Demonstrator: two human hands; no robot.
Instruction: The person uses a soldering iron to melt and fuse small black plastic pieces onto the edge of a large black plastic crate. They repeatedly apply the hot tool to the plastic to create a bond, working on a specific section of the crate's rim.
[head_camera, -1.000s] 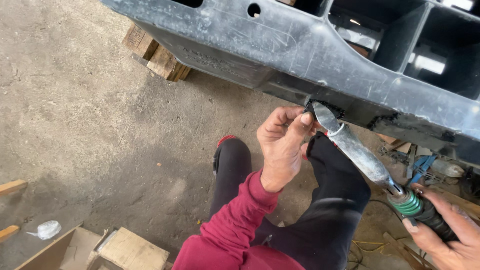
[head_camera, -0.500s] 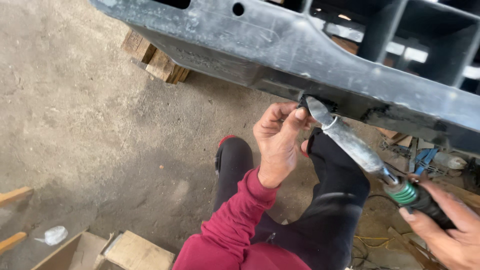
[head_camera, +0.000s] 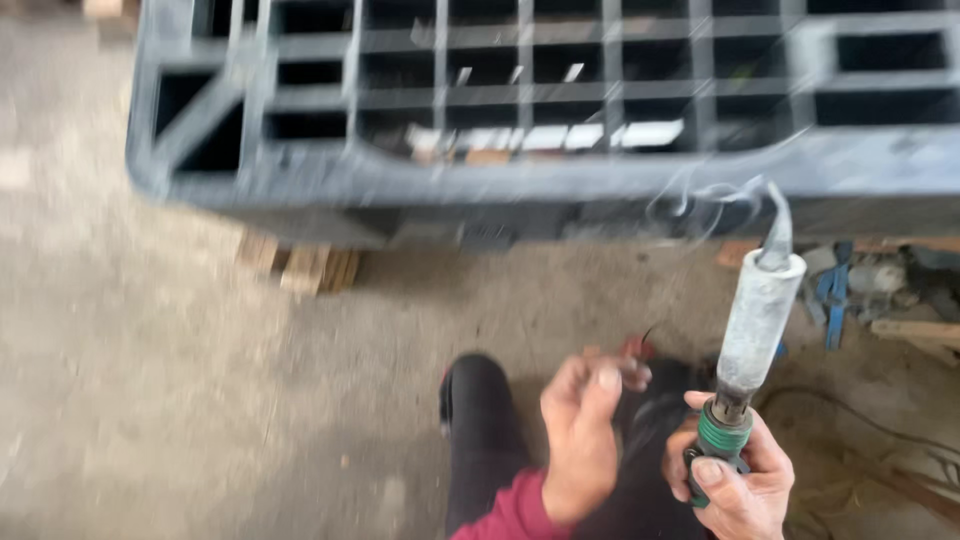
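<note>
1. My right hand is clenched round the green grip of the iron, holding it upright with the pale barrel rising to a curved metal tip just below the pallet's edge. A wisp of smoke curls off the tip.
2. My left hand is low over my knee, fingers loosely curled with thumb and fingertips close together. The blur hides whether anything thin is pinched there, so I cannot tell if it holds something.
3. The pallet is dark grey plastic, a grid of ribs and openings, propped off the floor on wood blocks at the left.
4. To work well here, I judge the hot tip should be kept steady and away from my left fingers and my dark trouser leg, which sit just beside the barrel.
5. A cord trails over the floor at the right, near blue tools and scraps of wood under the pallet's edge; the cord could snag my wrist.
6. The concrete floor to the left is dusty.
</note>
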